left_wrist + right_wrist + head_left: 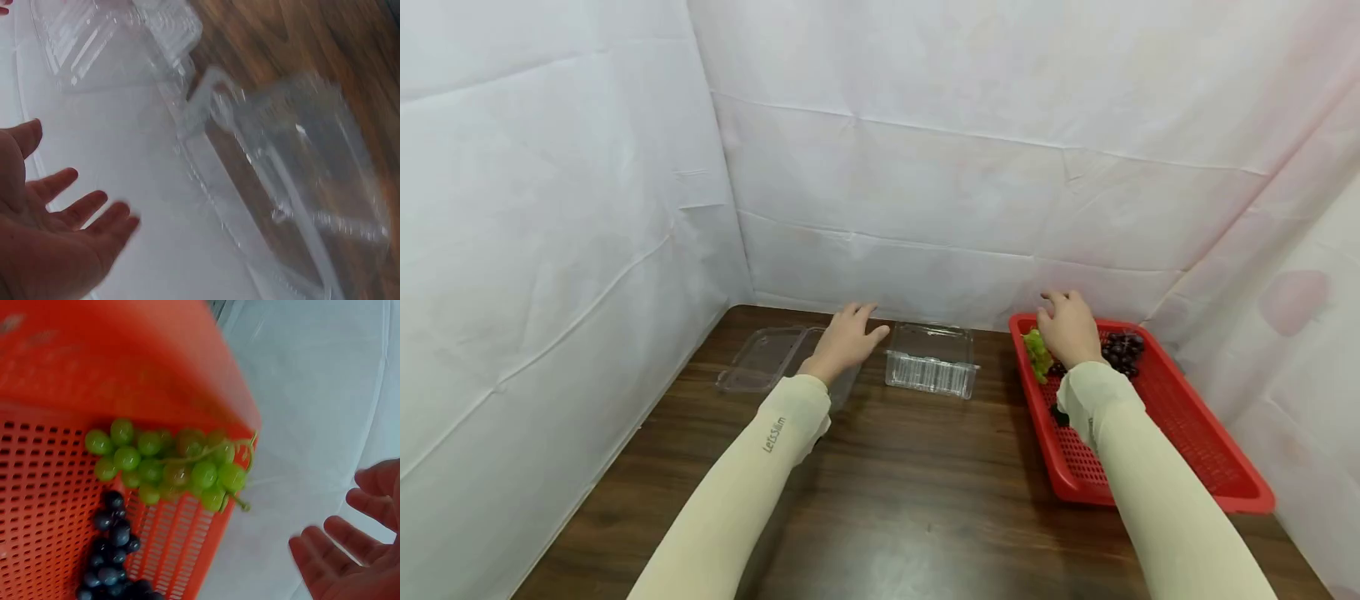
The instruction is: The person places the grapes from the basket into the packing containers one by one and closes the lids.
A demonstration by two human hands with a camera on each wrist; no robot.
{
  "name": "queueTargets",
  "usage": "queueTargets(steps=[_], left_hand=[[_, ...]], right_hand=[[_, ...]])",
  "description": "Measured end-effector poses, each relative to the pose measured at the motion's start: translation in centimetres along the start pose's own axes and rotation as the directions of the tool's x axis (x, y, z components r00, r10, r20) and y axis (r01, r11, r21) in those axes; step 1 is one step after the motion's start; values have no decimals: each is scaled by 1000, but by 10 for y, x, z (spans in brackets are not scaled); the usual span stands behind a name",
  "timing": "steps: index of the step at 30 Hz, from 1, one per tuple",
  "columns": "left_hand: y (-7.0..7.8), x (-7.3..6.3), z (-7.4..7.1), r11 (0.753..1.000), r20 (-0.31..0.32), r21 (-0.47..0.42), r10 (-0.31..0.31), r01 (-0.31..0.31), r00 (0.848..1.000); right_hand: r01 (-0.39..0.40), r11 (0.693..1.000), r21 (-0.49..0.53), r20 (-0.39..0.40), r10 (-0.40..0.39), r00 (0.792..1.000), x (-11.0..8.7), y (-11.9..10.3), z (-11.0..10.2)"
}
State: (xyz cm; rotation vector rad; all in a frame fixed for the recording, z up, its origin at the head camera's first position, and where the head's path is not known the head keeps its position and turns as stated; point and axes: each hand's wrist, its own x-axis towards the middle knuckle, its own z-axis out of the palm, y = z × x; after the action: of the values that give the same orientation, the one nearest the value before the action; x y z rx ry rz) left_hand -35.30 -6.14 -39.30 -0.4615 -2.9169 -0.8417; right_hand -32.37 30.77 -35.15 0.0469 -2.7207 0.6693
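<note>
My left hand [846, 342] hovers with fingers spread, holding nothing, over a clear plastic clamshell box [760, 358] that lies opened flat on the table. To its right stands a second clear clamshell box [929, 373], its lid raised at the back. My right hand [1070, 327] is above the far end of a red plastic basket [1187, 425], fingers loosely bent and nothing in them. A bunch of green grapes [169, 462] lies against the basket wall, its stem at the corner. Beside it are dark grapes [112, 550], partly hidden by my right arm in the head view.
The dark wooden table [895, 500] carries both boxes and the basket. White cloth walls [880, 183] close it in at the back, left and right. The basket's rim stands up around the fruit, near the right wall.
</note>
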Motion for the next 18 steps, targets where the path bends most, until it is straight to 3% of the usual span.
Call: queueTargets(steps=[5,9,13,18], left_hand=[[0,-6,10,981,11,-192,-9,11,1000],[6,-15,18,962,55,-269,-28,42,998],[11,-26,26,940,87,-331,-52,78,995],[14,-45,38,905,131,-411,-63,112,989]], right_hand=[[-43,996,79,-74,49,996,-1,14,-2],[-120,981,150,-74,132,989,-1,29,-7],[-173,956,237,0,178,984,0,48,-13],[-247,920,305,153,209,966,-2,69,-11]])
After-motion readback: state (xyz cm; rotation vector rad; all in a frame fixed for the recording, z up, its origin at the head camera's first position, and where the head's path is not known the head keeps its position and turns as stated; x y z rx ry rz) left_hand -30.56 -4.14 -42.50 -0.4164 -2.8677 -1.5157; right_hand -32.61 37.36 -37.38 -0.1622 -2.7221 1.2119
